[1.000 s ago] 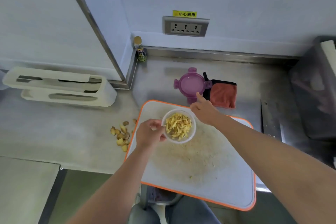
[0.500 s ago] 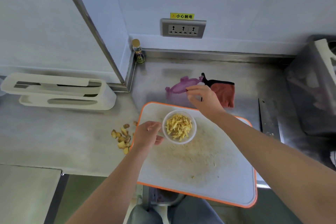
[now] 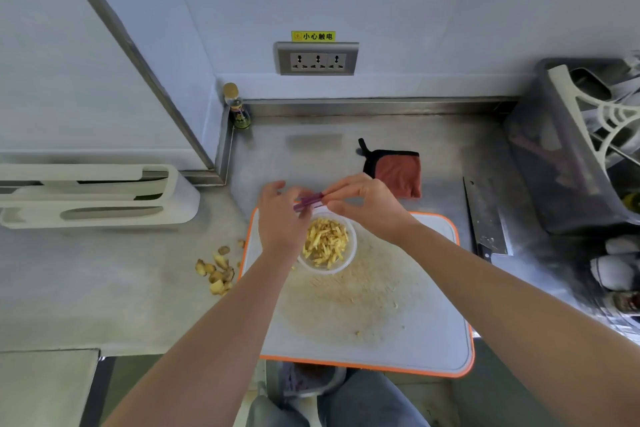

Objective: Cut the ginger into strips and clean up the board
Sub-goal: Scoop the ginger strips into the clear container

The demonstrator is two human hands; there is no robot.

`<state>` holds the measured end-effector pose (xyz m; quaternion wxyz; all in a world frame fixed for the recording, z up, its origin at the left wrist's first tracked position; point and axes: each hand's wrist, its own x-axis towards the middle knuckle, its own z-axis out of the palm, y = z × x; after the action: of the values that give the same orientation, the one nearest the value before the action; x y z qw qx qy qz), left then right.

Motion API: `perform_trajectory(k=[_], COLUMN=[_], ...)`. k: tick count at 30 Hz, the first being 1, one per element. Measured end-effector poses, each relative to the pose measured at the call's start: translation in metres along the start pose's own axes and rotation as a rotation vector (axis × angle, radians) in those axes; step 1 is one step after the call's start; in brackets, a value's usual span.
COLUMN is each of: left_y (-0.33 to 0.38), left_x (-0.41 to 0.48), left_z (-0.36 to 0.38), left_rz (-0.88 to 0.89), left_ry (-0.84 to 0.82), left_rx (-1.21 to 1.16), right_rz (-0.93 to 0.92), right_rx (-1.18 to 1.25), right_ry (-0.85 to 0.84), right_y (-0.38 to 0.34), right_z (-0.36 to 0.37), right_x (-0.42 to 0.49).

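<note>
1. Head view, centre frame: left hand [image 3: 280, 218] and right hand [image 3: 367, 208] both pinch the purple lid [image 3: 309, 200], held edge-on.
2. Ginger strips [image 3: 325, 241] fill the clear bowl [image 3: 347, 262] just below, on the upper part of the cutting board [image 3: 398, 322].

Tabletop [image 3: 104, 288]: brushed metal, dull sheen, faintly smeared. Cutting board [image 3: 433, 340]: white matt plastic, orange rim, centre scuffed and stained yellowish. Bowl [image 3: 351, 253]: thin clear plastic. Lid [image 3: 308, 200]: translucent purple plastic, glossy. Cloth [image 3: 398, 173]: red-brown nappy fabric, black trim. Cleaver [image 3: 485, 218]: grey metal blade, speckled. Rack [image 3: 173, 194], tabletop's left edge: smooth white plastic.
</note>
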<state>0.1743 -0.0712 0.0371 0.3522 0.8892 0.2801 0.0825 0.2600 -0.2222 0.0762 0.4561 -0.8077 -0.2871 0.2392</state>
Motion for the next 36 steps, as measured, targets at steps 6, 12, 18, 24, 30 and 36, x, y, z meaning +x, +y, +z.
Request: perform_trajectory(k=[6, 12, 18, 24, 30, 36], left_y=[0.008, 0.013, -0.010, -0.026, -0.022, -0.047], left_x=[0.002, 0.005, -0.018, -0.036, -0.044, -0.033], left_z=[-0.014, -0.026, -0.002, 0.022, 0.018, 0.015], left_rz=[-0.002, -0.157, -0.301, -0.361, -0.001, 0.469], left_ry=[0.332, 0.175, -0.081, -0.036, -0.026, -0.251], left_rx=[-0.116, -0.557, -0.269, -0.175, 0.212, 0.521], right_rz=[0.057, 0.248, 0.419, 0.428, 0.136, -0.144], right_rx=[0.073, 0.373, 0.230, -0.078, -0.490, -0.938], right_ry=[0.147, 0.058, 0.160, 0.220, 0.227, -0.199], right_y=[0.005, -0.001, 0.020, 0.042, 0.047, 0.058], right_z=[-0.009, -0.006, 0.003, 0.030, 0.042, 0.047], right_x=[0.002, 0.008, -0.010, -0.019, -0.024, -0.034])
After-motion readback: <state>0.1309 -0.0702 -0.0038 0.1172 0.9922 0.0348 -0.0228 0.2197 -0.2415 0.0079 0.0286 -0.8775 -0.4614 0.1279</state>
